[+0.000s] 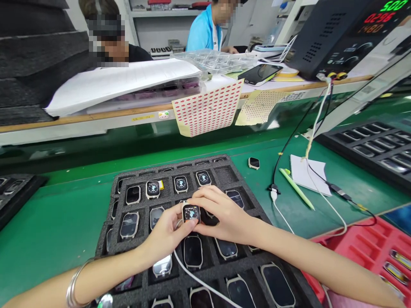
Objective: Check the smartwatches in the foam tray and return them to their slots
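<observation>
Left hand and right hand in close pinch on lit smartwatch

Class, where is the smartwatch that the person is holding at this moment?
The smartwatch is below and slightly left of centre in the head view, held between the left hand and the right hand, over the dark foam tray.

Bare forearms lead to a bare left hand and a bare right hand, both with slender, tapering fingers. The left forearm bears a silver-coloured bangle of thin, rounded bands with a polished sheen.
</observation>
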A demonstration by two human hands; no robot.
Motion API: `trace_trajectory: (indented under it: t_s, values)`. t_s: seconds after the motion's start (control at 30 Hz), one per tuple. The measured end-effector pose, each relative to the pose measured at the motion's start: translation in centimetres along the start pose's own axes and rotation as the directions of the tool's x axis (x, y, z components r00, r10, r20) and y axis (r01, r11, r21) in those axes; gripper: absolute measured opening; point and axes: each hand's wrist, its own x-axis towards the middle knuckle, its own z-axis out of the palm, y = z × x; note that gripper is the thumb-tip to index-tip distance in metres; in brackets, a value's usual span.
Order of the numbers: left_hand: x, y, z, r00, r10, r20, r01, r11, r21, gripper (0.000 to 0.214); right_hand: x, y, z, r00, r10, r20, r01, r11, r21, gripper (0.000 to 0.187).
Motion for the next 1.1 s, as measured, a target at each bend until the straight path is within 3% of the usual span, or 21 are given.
trace_trajectory:
  t_s: [0.13, 0.27, 0.33, 0.43, 0.5, 0.63, 0.7, 0.8, 0.97, 1.1]
  values:
    - [-0.5, 0.1, 0.1, 0.999, -0.042, 0.029, 0.041, 0.998, 0.047, 0.035, 0.2, 0.4, -1.8, 1.0, 0.031, -0.006, -0.03, 0.995, 0.091, 0.036]
    - [-0.9, 0.1, 0.2, 0.991, -0.102, 0.09, 0.094, 0.992, 0.085, 0.043, -0.3, 4.6, -5.6, 0.977, 0.193, -0.091, -0.189, 0.981, 0.051, 0.038]
    - [-1.0, 0.1, 0.2, 0.987, -0.116, 0.109, 0.108, 0.991, 0.078, 0.04, -1.1, 7.2, -7.2, 0.96, 0.279, 0.008, -0.278, 0.957, -0.079, 0.038]
    - [-1.3, 0.0, 0.3, 0.973, -0.157, 0.17, 0.142, 0.985, 0.094, 0.041, -2.3, 9.4, -8.5, 0.934, 0.325, 0.151, -0.296, 0.936, -0.19, 0.034]
    - [-1.6, -0.1, 0.3, 0.972, -0.173, 0.159, 0.155, 0.981, 0.121, 0.043, -2.8, 9.0, -9.0, 0.929, 0.33, 0.167, -0.295, 0.933, -0.205, 0.035]
    - [-2.0, -0.3, 0.5, 0.985, -0.17, 0.039, 0.166, 0.982, 0.094, 0.042, -2.9, 5.4, -10.2, 0.92, 0.311, 0.241, -0.223, 0.917, -0.332, 0.027]
    - [-2.1, -0.3, 0.7, 0.983, -0.185, -0.013, 0.185, 0.98, 0.07, 0.043, -3.2, 3.6, -10.3, 0.888, 0.308, 0.342, -0.162, 0.905, -0.394, 0.021]
    - [-2.3, -0.4, 1.0, 0.979, -0.195, -0.053, 0.198, 0.977, 0.075, 0.046, -3.9, 2.2, -9.4, 0.84, 0.34, 0.423, -0.124, 0.879, -0.46, 0.031]
    - [-2.7, -0.3, 0.8, 0.982, -0.175, -0.072, 0.185, 0.97, 0.155, 0.05, -4.7, 2.8, -7.4, 0.847, 0.372, 0.381, -0.125, 0.834, -0.537, 0.04]
    - [-2.4, 0.5, 0.7, 0.973, -0.233, 0.003, 0.231, 0.968, 0.101, 0.051, -4.0, 2.7, -8.4, 0.84, 0.428, 0.332, -0.231, 0.837, -0.496, 0.041]
